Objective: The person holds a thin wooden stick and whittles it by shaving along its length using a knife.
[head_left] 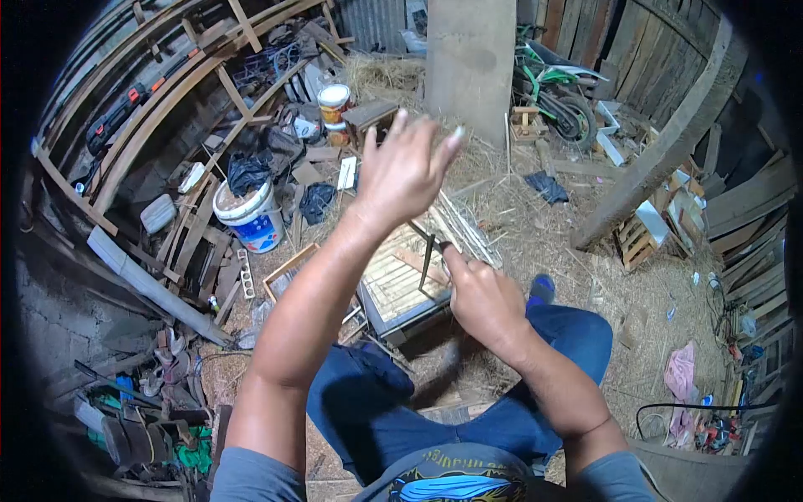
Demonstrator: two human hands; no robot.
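My left hand (406, 167) is raised in front of me with its fingers spread, holding nothing. Lower and to the right, my right hand (487, 299) is closed around a thin, dark, bent metal tool (427, 261). The tool's exact kind does not show. Beneath it is a low box-like stand (389, 322) with pale wooden strips (389, 284) on top. More long pale strips (468, 230) lie at its far right side. My left forearm hides part of the stand.
A white-and-blue bucket (251, 219) with a black bag in it stands left. A wooden post (661, 142) leans at right, near a wooden crate (644, 238). A green motorcycle (556, 96) is at the back. Straw and scraps cover the floor (535, 226).
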